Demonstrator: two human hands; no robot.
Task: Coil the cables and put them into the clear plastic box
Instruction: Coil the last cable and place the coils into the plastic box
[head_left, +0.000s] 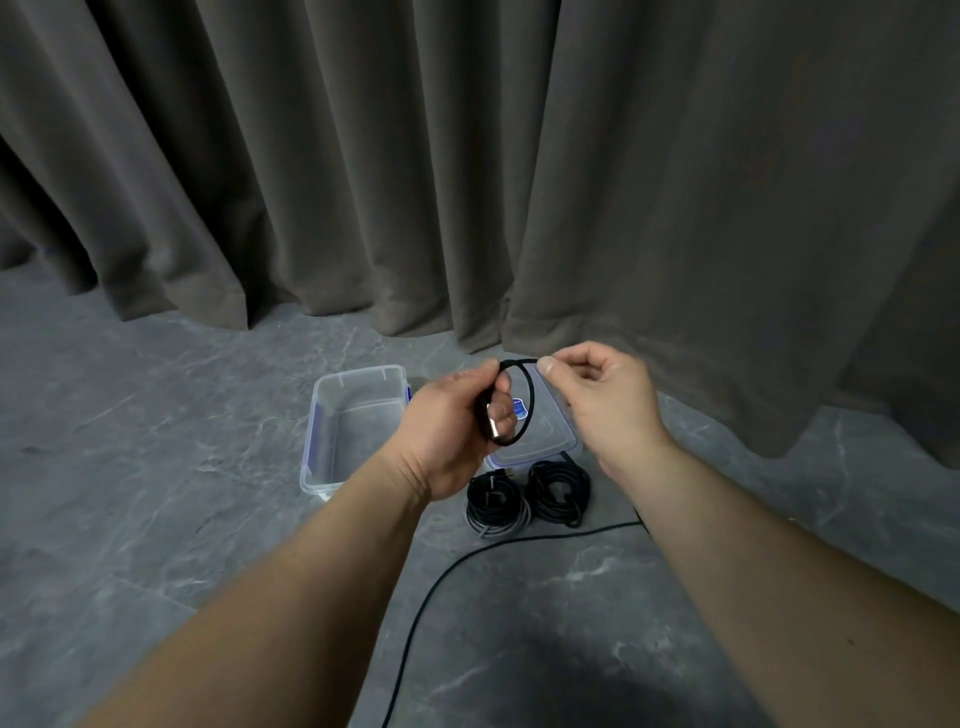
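Observation:
My left hand (451, 422) grips a black cable (529, 400) near its silver plug, with one loop formed above the floor. My right hand (602, 400) pinches the top of that loop between thumb and forefinger. The cable's loose tail (441, 577) trails over the floor toward me. The clear plastic box (358, 384) with blue clips sits open and empty behind my left hand. Two coiled cables lie on the floor in front of the lid: a black-and-grey coil (496, 506) and a black coil (560, 491).
The box's clear lid (548, 441) lies flat to the right of the box, partly hidden by my hands. Grey curtains (467, 182) hang to the floor behind everything. The floor (156, 467) is grey marble-patterned tile.

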